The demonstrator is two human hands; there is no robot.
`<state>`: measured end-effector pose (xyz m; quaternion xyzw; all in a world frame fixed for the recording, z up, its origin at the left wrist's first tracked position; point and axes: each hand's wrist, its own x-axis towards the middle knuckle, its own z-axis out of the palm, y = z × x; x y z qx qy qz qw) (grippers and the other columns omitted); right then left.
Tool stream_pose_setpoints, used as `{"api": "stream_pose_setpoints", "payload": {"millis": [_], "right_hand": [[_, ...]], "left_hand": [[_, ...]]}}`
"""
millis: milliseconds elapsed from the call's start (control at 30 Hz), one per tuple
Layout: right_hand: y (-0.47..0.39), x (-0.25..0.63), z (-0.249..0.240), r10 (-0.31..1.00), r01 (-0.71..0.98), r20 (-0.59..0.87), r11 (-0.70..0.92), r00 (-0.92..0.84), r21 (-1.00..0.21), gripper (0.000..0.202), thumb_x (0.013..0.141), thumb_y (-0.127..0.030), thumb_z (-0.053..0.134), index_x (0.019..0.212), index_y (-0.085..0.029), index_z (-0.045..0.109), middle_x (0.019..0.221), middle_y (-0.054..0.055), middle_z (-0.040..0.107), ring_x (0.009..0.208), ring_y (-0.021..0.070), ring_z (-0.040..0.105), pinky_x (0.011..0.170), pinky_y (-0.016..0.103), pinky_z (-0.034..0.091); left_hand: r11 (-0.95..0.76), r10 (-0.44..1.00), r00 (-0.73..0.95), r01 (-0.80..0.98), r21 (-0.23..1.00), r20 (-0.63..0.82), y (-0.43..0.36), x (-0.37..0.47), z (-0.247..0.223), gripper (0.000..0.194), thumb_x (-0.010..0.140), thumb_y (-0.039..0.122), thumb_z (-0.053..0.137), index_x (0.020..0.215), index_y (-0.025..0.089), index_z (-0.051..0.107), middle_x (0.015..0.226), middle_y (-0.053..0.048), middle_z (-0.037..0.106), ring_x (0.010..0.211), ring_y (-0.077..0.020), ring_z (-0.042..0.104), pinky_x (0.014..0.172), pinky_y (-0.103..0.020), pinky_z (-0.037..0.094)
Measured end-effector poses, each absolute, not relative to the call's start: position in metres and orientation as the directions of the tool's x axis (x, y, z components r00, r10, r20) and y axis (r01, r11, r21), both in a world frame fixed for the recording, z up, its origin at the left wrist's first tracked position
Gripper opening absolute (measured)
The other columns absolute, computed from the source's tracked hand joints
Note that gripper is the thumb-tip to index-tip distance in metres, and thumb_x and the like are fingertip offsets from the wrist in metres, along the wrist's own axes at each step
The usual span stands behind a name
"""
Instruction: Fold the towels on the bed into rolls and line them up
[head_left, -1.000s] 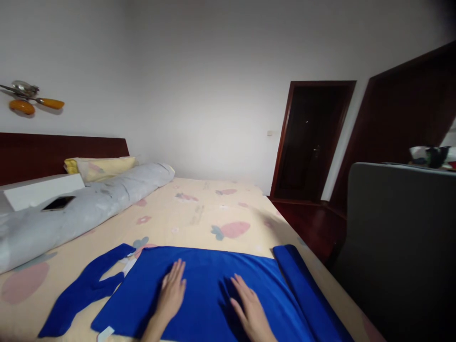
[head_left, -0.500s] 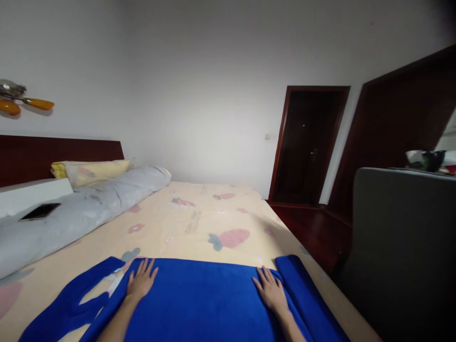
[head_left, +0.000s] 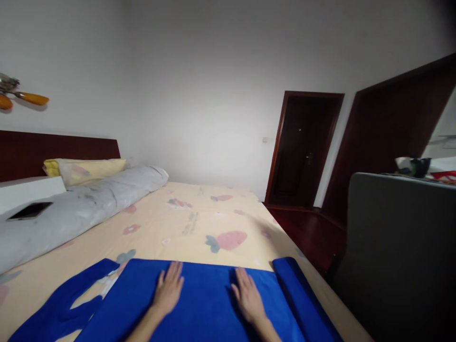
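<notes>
A blue cloth (head_left: 204,304) lies spread flat on the bed, with a straight far edge and a folded or rolled strip (head_left: 302,294) along its right side. Palm down near that far edge, my left hand (head_left: 169,289) rests on the cloth, fingers stretched out. My right hand (head_left: 247,295) is also flat on it, to the right, with its fingers extended. Neither hand grips anything. Left of the cloth, a crumpled blue piece of fabric (head_left: 59,304) lies with gaps showing the sheet beneath.
The bed sheet (head_left: 192,204) is cream with strawberry prints. A long grey bundle (head_left: 107,194) crosses the left side, with a phone (head_left: 30,211) on it and a yellow pillow (head_left: 89,172) behind. A grey chair back (head_left: 395,228) stands right of the bed; a dark door (head_left: 302,152) is beyond.
Both hands have slid inward over the cloth and are closer together: the left moved right, the right moved left. The view has turned slightly to the right.
</notes>
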<state>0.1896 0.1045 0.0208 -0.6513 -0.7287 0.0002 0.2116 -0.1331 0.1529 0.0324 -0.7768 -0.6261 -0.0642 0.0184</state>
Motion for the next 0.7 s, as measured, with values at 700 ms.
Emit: {"api": "stream_pose_setpoints", "payload": {"millis": [700], "right_hand": [[0.010,0.306,-0.033,0.871,0.948,0.425,-0.123,0.245,-0.294,0.086,0.089,-0.067,0.024,0.134,0.002,0.049,0.141,0.025,0.047,0.132,0.0338,0.045,0.108,0.045,0.041]], "left_hand": [[0.256,0.958,-0.269,0.958,0.132,0.098,0.052,-0.309,0.019,0.055,0.087,0.046,0.036,0.140,0.039,0.046,0.150,0.001,0.043,0.142,-0.0244,0.030,0.108,-0.047,0.030]]}}
